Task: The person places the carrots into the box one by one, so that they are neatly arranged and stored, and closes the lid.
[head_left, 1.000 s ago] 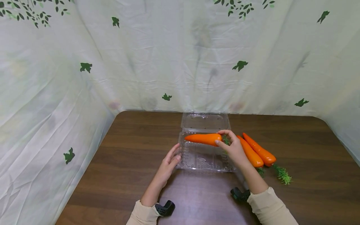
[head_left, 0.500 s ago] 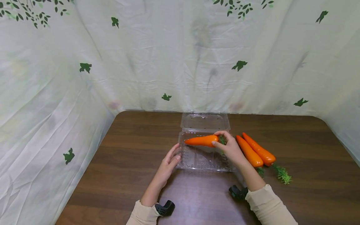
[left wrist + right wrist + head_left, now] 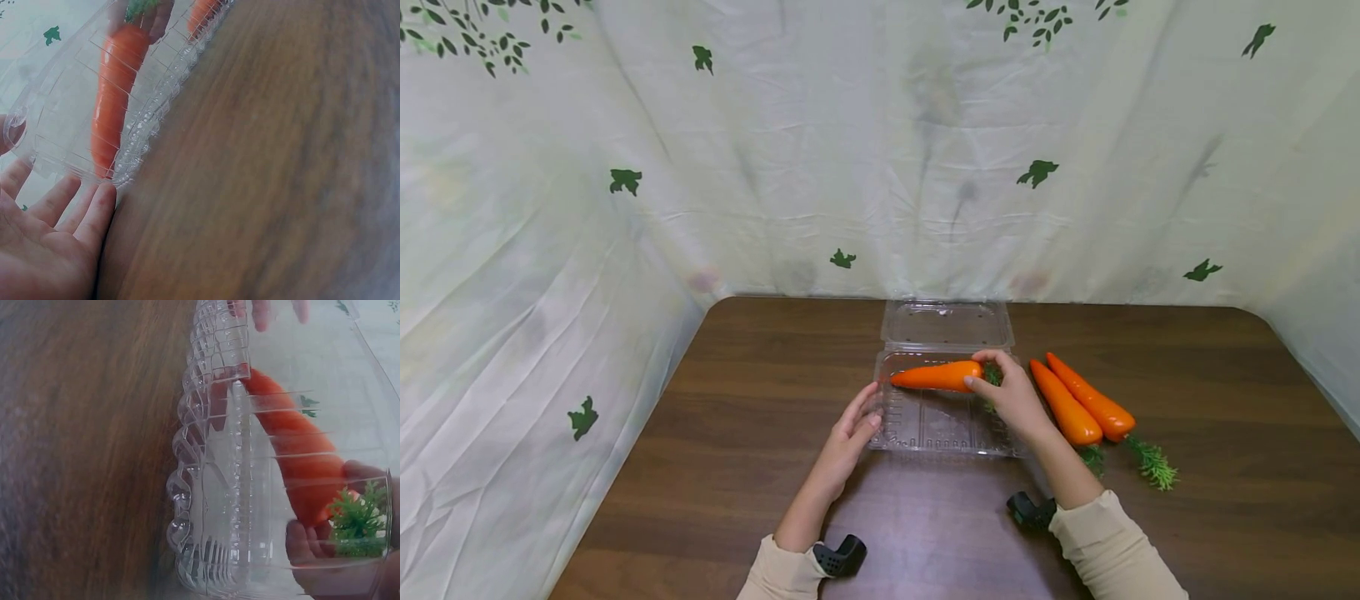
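An orange carrot (image 3: 934, 377) with a green leafy top lies lengthwise over the back part of a clear plastic clamshell container (image 3: 940, 429). My right hand (image 3: 1021, 400) grips it at the thick top end, thumb in front and fingers behind. Through the clear wall in the right wrist view, the carrot (image 3: 303, 450) appears inside, its leaves (image 3: 359, 522) between the fingers. Against the container's left end rests my left hand (image 3: 846, 442), fingers nearly straight. The left wrist view shows those fingertips touching the wall beside the carrot's pointed tip (image 3: 105, 165).
Two more carrots (image 3: 1066, 406) (image 3: 1092, 398) lie side by side on the brown wooden table (image 3: 737, 467), right of the container. Its lid (image 3: 947, 325) is folded back toward a white curtain (image 3: 880, 167) with green leaf prints behind the table.
Over the first half second, my right hand moves the carrot slightly left and toward me; since then it has barely moved. My left hand stays at the container's left end.
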A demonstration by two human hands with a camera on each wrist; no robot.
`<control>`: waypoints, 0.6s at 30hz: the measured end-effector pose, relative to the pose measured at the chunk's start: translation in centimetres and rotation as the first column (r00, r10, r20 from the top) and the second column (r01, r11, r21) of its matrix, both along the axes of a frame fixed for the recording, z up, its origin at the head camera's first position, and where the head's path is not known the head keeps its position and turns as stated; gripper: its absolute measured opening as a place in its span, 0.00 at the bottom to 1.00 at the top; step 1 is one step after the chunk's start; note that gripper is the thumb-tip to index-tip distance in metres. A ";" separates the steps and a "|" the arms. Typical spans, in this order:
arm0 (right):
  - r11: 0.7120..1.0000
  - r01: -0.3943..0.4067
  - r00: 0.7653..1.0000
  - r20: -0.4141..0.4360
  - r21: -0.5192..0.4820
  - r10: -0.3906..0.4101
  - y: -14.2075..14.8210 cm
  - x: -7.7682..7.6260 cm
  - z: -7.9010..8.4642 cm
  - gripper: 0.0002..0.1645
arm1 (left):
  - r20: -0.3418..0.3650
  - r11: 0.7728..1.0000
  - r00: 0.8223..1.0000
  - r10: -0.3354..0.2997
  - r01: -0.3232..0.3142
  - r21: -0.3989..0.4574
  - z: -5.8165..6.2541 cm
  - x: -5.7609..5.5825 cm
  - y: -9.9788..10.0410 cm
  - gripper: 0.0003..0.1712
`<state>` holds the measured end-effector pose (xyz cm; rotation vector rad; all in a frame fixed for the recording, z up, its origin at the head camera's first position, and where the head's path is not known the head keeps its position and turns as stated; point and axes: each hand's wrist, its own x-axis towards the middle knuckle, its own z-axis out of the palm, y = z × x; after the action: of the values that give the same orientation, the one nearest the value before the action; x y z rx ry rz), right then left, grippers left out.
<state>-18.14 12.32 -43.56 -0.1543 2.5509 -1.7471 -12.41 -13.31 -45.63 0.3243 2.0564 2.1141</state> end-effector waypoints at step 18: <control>0.975 0.043 0.998 -0.062 0.219 -0.030 -0.6 -0.2 -0.3 0.29 | -0.034 0.999 0.999 -0.003 0.005 0.041 -2.2 -0.9 -0.4 0.29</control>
<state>-18.31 11.76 -43.83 -0.1519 2.7824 -1.4762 -13.31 -13.69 -47.83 0.3719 2.0309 2.1657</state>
